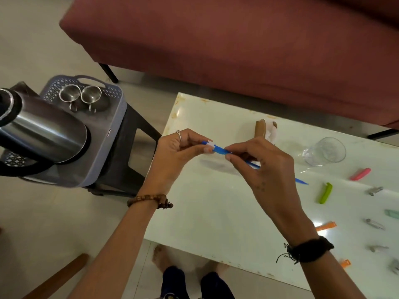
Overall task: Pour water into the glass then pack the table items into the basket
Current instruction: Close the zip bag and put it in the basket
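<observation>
Both hands, left [177,147] and right [259,160], pinch the light, stiff blue clip [220,150], basket [116,117] waiting at nine o'clock.

The desk [216,212] was glossy white, and the glass [323,152] clear and smooth. The jug [43,130] and cups [79,97] were polished metal in a matt grey plastic basket [112,134]. The sofa [237,44] looked like maroon cloth.
</observation>
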